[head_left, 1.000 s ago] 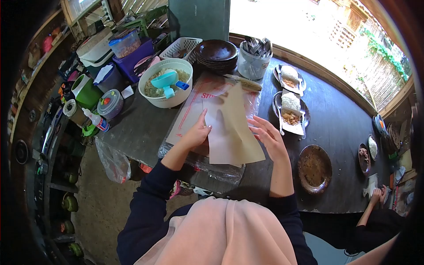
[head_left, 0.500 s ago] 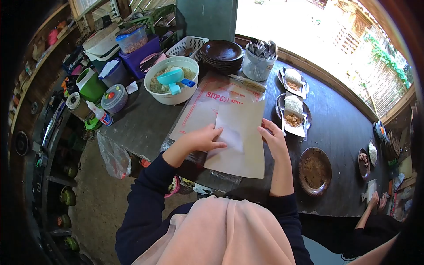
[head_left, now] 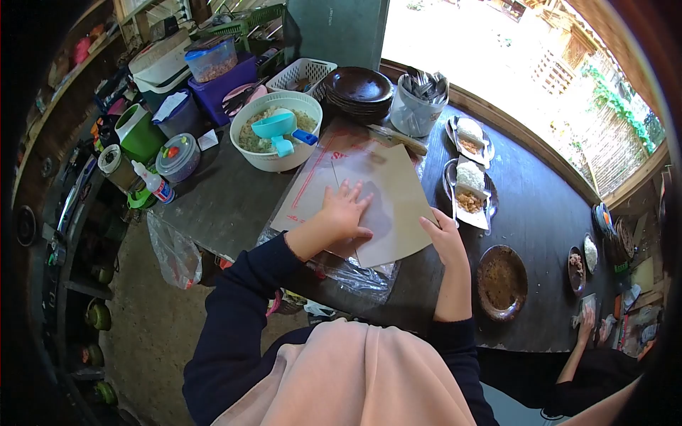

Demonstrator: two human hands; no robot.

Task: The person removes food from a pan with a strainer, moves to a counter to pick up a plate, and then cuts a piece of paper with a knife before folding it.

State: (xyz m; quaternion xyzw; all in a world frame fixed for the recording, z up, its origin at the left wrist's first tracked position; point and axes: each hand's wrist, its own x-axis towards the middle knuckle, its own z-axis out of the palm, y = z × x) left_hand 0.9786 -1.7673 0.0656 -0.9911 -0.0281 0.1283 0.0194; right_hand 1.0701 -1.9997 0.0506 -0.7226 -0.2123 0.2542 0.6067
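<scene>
A sheet of brownish wrapping paper (head_left: 401, 192) lies tilted over a flat pack with red print (head_left: 302, 195). My left hand (head_left: 346, 215) rests palm down with spread fingers, its fingertips on the paper's left part. At the sheet's right edge, my right hand (head_left: 445, 236) pinches the paper between thumb and fingers. Clear crinkled plastic (head_left: 362, 280) sticks out under the pack's near side. Beyond the sheet, a knife with a wooden handle (head_left: 406, 144) lies across the pack's far end.
A white tub of rice (head_left: 266, 160) with a turquoise scoop (head_left: 273, 126) stands left of dark stacked plates (head_left: 359, 85) and a cutlery bucket (head_left: 419, 110). Two served plates hold rice and food (head_left: 469, 202). A brown plate (head_left: 502, 280) lies right; a co-worker's hands (head_left: 586, 323) are beyond.
The paper sheet has turned, its near edge swinging right and away from me. My left hand has spread its fingers on it; my right hand has shifted slightly nearer to me along its edge.
</scene>
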